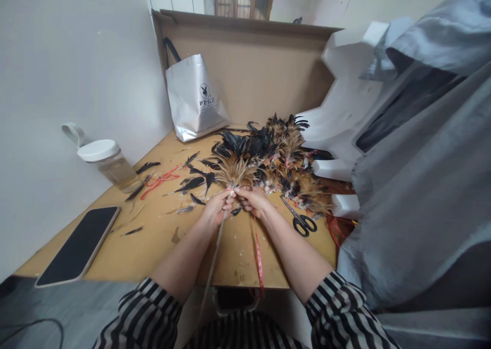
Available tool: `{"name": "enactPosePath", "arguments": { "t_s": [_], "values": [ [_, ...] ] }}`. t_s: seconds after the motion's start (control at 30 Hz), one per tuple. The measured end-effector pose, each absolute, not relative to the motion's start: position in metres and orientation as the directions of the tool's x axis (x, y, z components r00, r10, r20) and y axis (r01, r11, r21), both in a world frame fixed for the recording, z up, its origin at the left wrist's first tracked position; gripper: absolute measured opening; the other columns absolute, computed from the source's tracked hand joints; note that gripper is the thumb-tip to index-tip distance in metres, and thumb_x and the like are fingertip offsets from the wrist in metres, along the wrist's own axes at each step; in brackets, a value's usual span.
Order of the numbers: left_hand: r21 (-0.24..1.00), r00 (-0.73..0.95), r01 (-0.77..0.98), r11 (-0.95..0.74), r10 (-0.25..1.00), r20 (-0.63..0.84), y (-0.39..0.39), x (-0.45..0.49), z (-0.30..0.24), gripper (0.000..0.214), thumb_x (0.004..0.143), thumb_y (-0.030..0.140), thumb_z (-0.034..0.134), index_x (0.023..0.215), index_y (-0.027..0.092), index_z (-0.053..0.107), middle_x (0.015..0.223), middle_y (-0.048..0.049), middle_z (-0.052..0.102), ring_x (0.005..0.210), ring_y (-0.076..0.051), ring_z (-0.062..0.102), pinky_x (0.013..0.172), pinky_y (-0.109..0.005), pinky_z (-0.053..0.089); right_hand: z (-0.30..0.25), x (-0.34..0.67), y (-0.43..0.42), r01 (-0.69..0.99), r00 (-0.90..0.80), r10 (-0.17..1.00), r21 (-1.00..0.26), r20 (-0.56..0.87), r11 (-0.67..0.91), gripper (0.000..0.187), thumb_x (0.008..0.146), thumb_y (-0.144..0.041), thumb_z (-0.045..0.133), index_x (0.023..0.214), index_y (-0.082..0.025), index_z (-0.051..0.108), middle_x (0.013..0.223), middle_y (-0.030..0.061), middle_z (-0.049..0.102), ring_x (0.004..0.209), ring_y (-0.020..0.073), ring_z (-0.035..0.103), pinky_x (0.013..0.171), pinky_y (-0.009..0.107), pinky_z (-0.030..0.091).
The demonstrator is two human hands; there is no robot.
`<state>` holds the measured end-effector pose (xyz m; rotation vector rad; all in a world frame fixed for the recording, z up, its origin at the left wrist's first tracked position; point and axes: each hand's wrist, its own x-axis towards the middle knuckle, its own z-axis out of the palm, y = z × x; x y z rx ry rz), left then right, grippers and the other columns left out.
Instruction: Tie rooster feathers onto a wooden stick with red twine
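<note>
Head view: left hand [219, 206] and right hand [252, 200] meet near the middle of the table [153, 259], both clamped on the base of a tan feather tuft [235, 171]. Thumbs and fingers pinch; thumb tips sit close together, can't tell if they touch. Tuft points away from the person, tips fanned out, in front of the black feathers [236, 143].

A thin pale strip [217, 244] runs from the left hand down past the near table edge; can't tell if it's a stick or a cord. A pink ribbon [258, 259] hangs from under the right hand, its lower end past the same edge.

Right of the right hand: scissors [301, 221] lying flat, handles toward the person, blades toward the feather bundles [309, 193]. Bundles are tan and black with pink bits at the bases, heaped on the right and toward the back.

Left of the left hand: loose dark feathers [192, 183] scattered about, red strings [159, 181] beyond them. Further left, a cup [119, 174] with white lid and pale liquid; phone [79, 247] nearer the person, screen dark. Silver bag [196, 98] stands at the back against the cardboard [268, 63]. Gray cloth [422, 185] hangs on the right.
</note>
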<state>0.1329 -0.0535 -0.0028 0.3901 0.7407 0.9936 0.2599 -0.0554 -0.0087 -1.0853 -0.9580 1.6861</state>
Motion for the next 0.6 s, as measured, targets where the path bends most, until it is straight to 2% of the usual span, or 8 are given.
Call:
{"name": "enactPosePath", "arguments": {
  "t_s": [0.1,0.2,0.33,0.6],
  "values": [
    [0.622,0.321,-0.618,0.480,0.877,-0.358,-0.053,0.133,-0.004,0.011,0.081,0.006,0.047,0.072,0.011,0.048,0.056,0.0035,0.046,0.033,0.001,0.029,0.027,-0.007,0.016,-0.008,0.258,-0.056,-0.283,-0.169,0.950,-0.911,-0.261,-0.300,0.036,0.055,-0.038,0.076,0.063,-0.016,0.048,0.042,-0.0120,0.032,0.033,0.0001,0.016,0.032,0.015,0.007],
    [0.638,0.297,-0.625,0.450,0.893,-0.339,-0.053,0.133,-0.007,0.009,0.078,0.005,0.051,0.072,0.011,0.048,0.056,0.0038,0.045,0.033,0.001,0.029,0.027,-0.007,0.015,-0.008,0.255,-0.057,-0.313,-0.114,0.959,-0.907,-0.259,-0.282,0.039,0.051,-0.036,0.078,0.063,-0.017,0.045,0.042,-0.0114,0.035,0.033,0.0001,0.018,0.032,0.015,0.008],
    [0.669,0.279,-0.622,0.408,0.913,-0.298,-0.055,0.134,-0.008,0.008,0.074,0.004,0.054,0.072,0.011,0.050,0.055,0.0033,0.047,0.034,0.001,0.031,0.028,-0.008,0.017,-0.007,0.251,-0.058,-0.352,-0.111,0.971,-0.906,-0.211,-0.237,0.041,0.049,-0.037,0.079,0.060,-0.017,0.044,0.043,-0.0092,0.041,0.033,0.0001,0.021,0.032,0.016,0.010],
    [0.712,0.238,-0.588,0.382,0.924,-0.299,-0.056,0.135,-0.007,0.006,0.070,0.005,0.056,0.070,0.010,0.053,0.056,0.0011,0.050,0.034,0.001,0.032,0.028,-0.009,0.017,-0.002,0.248,-0.060,-0.385,-0.075,0.975,-0.896,-0.208,-0.221,0.048,0.042,-0.029,0.081,0.057,-0.019,0.037,0.039,-0.0106,0.038,0.033,0.0003,0.022,0.032,0.015,0.010]
  ]
}}
